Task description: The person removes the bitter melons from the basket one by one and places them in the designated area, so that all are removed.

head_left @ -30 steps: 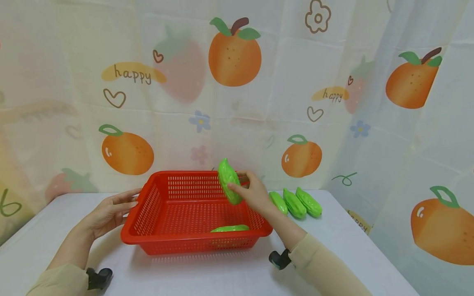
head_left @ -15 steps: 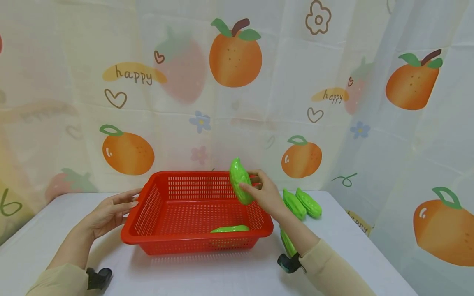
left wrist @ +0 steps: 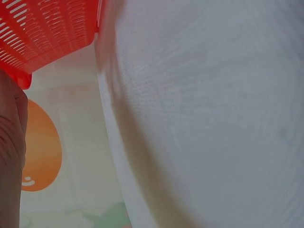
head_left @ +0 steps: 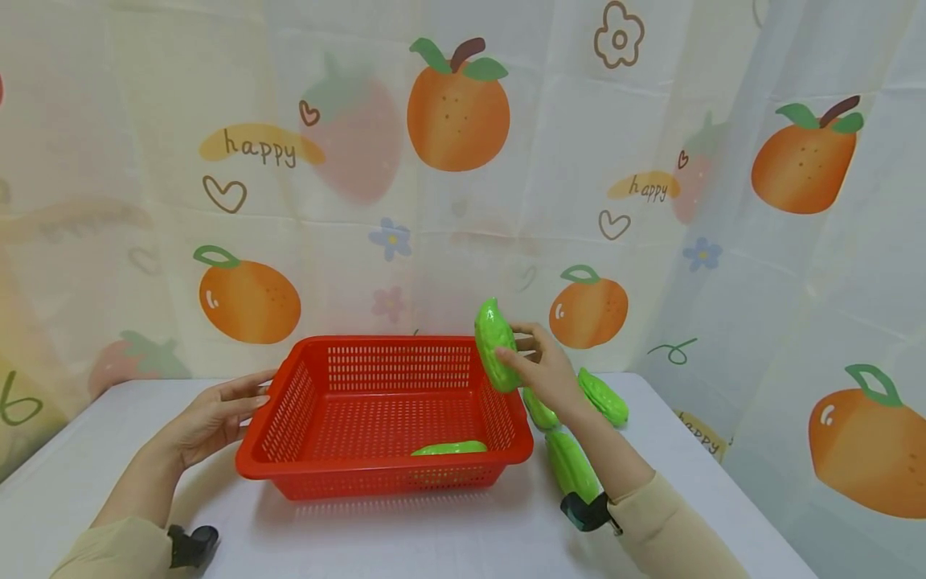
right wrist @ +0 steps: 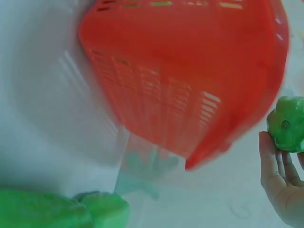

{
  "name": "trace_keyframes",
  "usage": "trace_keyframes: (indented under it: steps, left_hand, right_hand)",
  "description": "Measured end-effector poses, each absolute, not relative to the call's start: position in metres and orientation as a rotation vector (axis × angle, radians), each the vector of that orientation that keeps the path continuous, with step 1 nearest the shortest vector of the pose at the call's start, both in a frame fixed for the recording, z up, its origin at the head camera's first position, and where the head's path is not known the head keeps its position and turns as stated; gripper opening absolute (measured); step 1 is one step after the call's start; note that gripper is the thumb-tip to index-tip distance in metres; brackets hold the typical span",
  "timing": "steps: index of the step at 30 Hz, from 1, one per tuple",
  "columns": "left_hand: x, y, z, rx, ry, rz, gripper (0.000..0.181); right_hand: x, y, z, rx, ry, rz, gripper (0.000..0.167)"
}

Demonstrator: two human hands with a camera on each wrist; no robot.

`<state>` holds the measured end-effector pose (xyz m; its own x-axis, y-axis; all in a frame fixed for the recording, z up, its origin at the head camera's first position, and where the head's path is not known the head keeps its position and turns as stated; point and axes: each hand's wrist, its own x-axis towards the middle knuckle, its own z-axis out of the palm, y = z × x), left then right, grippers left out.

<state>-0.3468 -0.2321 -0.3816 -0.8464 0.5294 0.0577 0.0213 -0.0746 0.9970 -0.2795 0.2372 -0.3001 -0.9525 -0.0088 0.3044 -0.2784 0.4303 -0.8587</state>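
My right hand point(head_left: 546, 370) pinches a bright green bitter melon point(head_left: 496, 346) between thumb and fingers. The melon is held upright above the right rim of the red plastic basket point(head_left: 383, 464). In the right wrist view, that melon point(right wrist: 289, 124) shows end-on at the right edge. On the far left, my left hand point(head_left: 217, 418) holds the basket's left rim, its thumb at the edge; the left wrist view shows only part of this hand point(left wrist: 10, 123). Another bitter melon point(head_left: 450, 448) lies inside the basket near the front wall.
Right of the basket, bitter melons lie on the white table point(head_left: 405, 539): one by the basket wall point(head_left: 538, 410), one nearer point(head_left: 570, 465), partly behind the wrist camera point(head_left: 587, 511), and one farther right point(head_left: 604, 398). A fruit-print curtain point(head_left: 470, 241) hangs behind.
My right hand has carried the bitter melon rightward, from over the basket's inside to its right rim. The forearm now uncovers a nearer melon and covers one behind. The left hand has stayed put.
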Motion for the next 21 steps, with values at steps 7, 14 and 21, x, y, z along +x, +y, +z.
trace_keyframes:
  steps: [7,14,21]
  left_hand:
    - [-0.349,-0.232,-0.383,0.631,1.834,1.987,0.04]
    - [-0.35,-0.233,-0.384,0.641,1.805,1.998,0.041]
    - [-0.35,-0.232,-0.384,0.633,1.804,2.002,0.04]
  right_hand:
    - [-0.276,0.258,-0.296,0.184,-2.426,1.559,0.051]
    - [-0.27,0.277,-0.297,0.138,-2.479,1.499,0.056]
    - [-0.262,0.297,-0.296,0.103,-2.524,1.478,0.06]
